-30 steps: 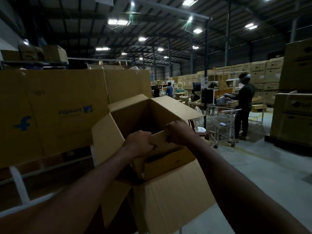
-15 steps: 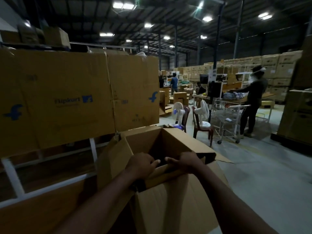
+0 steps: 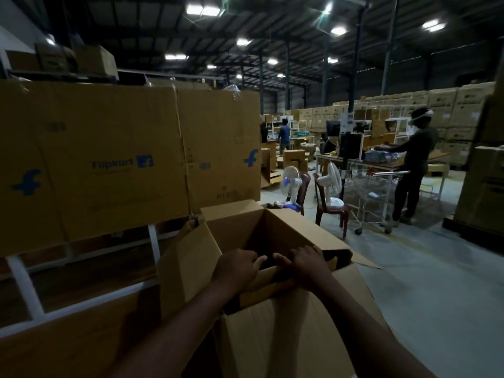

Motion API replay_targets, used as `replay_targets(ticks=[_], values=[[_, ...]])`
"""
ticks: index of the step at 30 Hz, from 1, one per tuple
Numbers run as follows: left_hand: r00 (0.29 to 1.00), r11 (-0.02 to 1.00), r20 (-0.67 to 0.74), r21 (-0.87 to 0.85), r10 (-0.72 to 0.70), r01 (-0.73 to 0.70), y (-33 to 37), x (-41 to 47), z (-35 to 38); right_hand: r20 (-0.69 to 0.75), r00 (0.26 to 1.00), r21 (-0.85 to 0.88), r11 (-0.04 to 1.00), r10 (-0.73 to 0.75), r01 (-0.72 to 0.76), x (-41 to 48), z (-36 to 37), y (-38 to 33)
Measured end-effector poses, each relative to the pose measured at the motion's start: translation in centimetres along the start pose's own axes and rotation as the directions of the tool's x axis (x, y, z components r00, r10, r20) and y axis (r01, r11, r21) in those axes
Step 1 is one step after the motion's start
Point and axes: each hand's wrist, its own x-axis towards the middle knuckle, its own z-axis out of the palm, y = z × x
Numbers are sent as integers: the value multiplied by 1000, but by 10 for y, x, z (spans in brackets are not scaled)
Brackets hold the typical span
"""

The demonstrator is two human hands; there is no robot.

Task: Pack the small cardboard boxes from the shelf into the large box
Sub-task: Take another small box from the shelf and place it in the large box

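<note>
A dim warehouse stretches back under ceiling lights, with stacked cartons (image 3: 447, 105) lining the far wall and a grey concrete floor (image 3: 425, 282). On the left stands a white-framed shelf (image 3: 154, 241) fronted by big flat cardboard sheets (image 3: 114, 165) printed with a blue logo. More boxes sit on top of the shelf (image 3: 92, 61); in this light it is hard to tell which are the small ones.

The large box (image 3: 272, 328) sits open just in front of the person, beside the shelf, its flaps standing up and out. Its inside is dark and the contents cannot be made out.

The left hand (image 3: 237, 268) and the right hand (image 3: 308, 264) lie side by side at the near edge of the opening, knuckles up. Both are closed over the inner near flap (image 3: 275, 282), fingers curled down over its top edge, with the fingertips nearly meeting.

Further off on the right, a person (image 3: 417, 159) stands at a table (image 3: 381, 163) next to a wire trolley (image 3: 379, 203). Two white fans (image 3: 331, 184) and a dark chair (image 3: 330, 211) stand between them and the box.
</note>
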Motion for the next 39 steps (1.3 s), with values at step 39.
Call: replay_targets(ticks=[39], values=[[769,549,-512,543,-383,635,-405,-573,-453,-437,749,286,713,-498,640,-83,-95,-744]])
